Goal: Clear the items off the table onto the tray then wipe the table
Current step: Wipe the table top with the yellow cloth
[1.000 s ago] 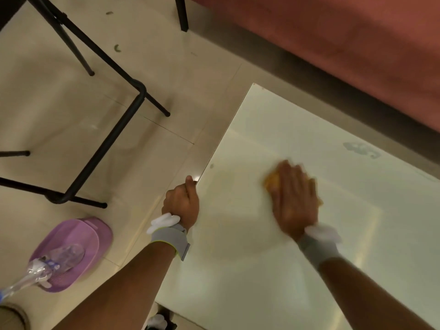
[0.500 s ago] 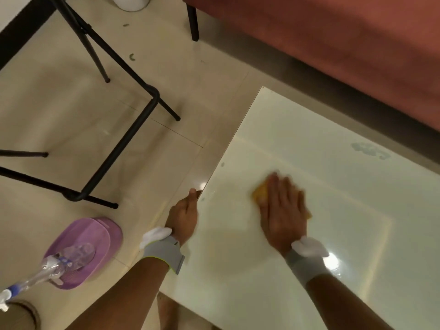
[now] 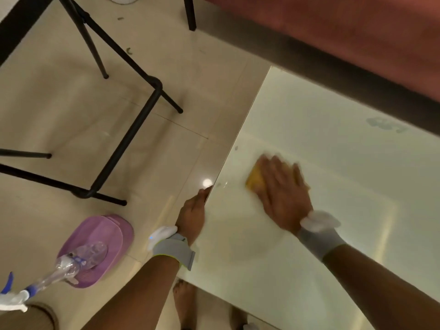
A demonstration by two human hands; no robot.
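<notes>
1. Bench [image 3: 333,177]: pale, glossy top filling the right half of the view. Its left edge runs from the far middle to the near middle.
2. Yellow cloth [image 3: 254,181]: on the bench top, near the left edge, mostly covered by a hand. Only its left part shows.
3. Right hand [image 3: 284,195]: laid flat on the yellow cloth, fingers straight and spread, pressing it to the bench. Blurred. Grey wristband at the wrist.
4. Left hand [image 3: 192,216]: at the bench's left edge, grasping it, thumb along the rim and fingers tucked out of sight below. Grey wristband with a white unit.
5. Smudge [image 3: 384,125]: greyish mark on the bench, far right, well apart from the cloth.
6. Tray [image 3: 100,231]: purple, on the floor, left of the bench and near the left forearm.
7. Spray bottle [image 3: 82,257]: clear, its base in the tray, its blue-and-white head toward the near left corner.
8. Chair frame [image 3: 133,136]: black metal legs on the beige floor tiles, far left.
9. Sofa [image 3: 333,32]: reddish, beyond the bench's far edge.
10. Bare foot [image 3: 184,303]: on the floor, under the bench's near edge.
</notes>
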